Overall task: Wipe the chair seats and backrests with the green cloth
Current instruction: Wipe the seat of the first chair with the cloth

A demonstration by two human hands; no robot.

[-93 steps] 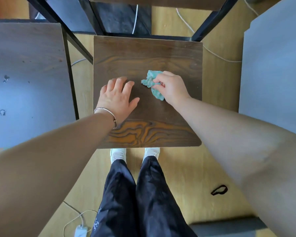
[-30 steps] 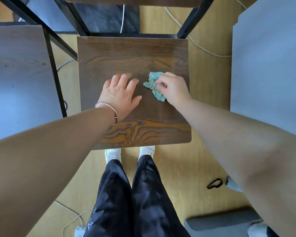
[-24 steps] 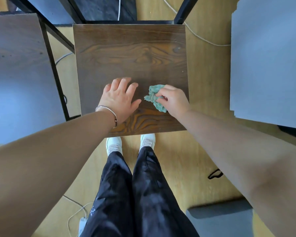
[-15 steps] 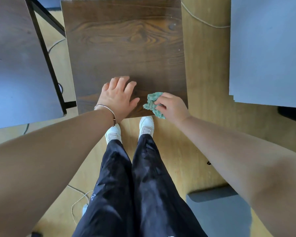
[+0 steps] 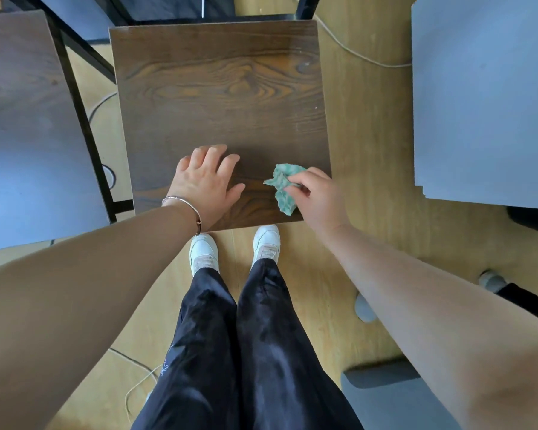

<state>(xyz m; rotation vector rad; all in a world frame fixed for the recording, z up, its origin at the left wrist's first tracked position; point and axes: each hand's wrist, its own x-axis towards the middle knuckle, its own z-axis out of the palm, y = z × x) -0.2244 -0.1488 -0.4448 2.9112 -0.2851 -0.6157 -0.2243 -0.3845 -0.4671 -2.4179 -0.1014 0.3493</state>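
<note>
Pinching the crumpled green cloth (image 5: 282,189) with the right hand (image 5: 319,197), most of it jutting left of the fingertips, at the near right corner of the dark brown wooden chair seat (image 5: 218,88). Resting the left hand (image 5: 205,184) flat alongside, fingers spread.

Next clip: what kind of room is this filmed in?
Probably an office or classroom, though I can't be sure. A wood-seated chair on a black metal frame stands beside a grey table, and a loose cable runs across the wood-look floor.
</note>
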